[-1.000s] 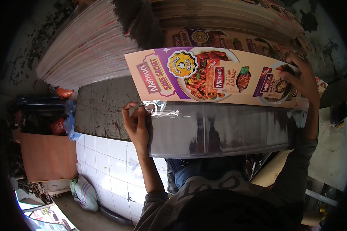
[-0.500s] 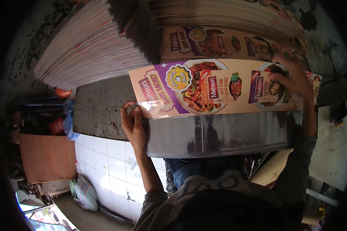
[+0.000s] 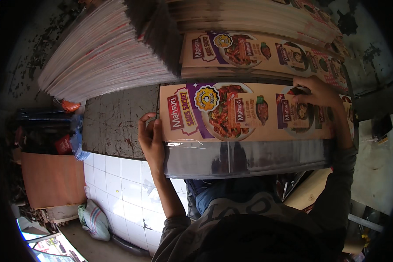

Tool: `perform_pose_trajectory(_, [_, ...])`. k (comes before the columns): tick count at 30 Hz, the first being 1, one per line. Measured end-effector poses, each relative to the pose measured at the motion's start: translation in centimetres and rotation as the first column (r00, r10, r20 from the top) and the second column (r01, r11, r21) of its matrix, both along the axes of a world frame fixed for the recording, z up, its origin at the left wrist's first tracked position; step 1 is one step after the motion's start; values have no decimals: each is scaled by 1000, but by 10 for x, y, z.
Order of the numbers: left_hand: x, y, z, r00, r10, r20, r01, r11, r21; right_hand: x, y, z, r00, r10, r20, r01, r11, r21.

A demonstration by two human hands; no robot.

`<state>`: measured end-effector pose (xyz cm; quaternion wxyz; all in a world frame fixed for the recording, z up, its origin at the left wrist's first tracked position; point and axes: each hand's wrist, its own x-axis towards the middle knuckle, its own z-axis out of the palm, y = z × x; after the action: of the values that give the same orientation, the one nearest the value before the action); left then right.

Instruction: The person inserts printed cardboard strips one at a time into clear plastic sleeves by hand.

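A long printed cardboard strip (image 3: 260, 126), peach with purple and food pictures, lies crosswise in front of me. Its near edge meets a pile of clear plastic sleeves (image 3: 270, 158) at the table's front edge; whether it is inside the top one I cannot tell. My left hand (image 3: 152, 137) is closed at the strip's left end, thumb against bent fingers at the corner of the plastic. Toward the right end, my right hand (image 3: 316, 94) grips the strip from its far edge, with bent fingers and thumb over the print.
Behind the strip lies a stack of matching printed strips (image 3: 266, 52). A tall leaning pile of plastic-covered sheets (image 3: 105, 56) stands at far left on the scratched dark table (image 3: 113, 120). Below left are a brown board (image 3: 52, 179), a white sack (image 3: 96, 220) and a tiled floor (image 3: 133, 185).
The printed strip has come down toward me and lies flatter, its left end shifted slightly right. My right hand moved nearer and left with it; my left hand stayed almost in place.
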<state>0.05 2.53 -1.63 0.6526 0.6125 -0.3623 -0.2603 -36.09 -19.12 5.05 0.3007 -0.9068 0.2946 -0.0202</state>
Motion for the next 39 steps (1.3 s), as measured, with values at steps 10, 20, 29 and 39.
perform_pose_trajectory(10, [4,1,24,981,-74,178,45,986,159,0,18,9,993,-99,-66,100,995,24])
perform_pose_trajectory(20, [-5,-19,45,231,-391,891,155,919,363,-91,62,3,922,-379,78,383,864,-327])
perform_pose_trajectory(29, [-5,-42,36,280,-455,846,258,884,390,-116,74,-25,888,-429,166,449,726,-521])
perform_pose_trajectory(39, [-3,-42,37,247,-409,879,220,907,360,-108,74,-27,844,-468,260,533,692,-486])
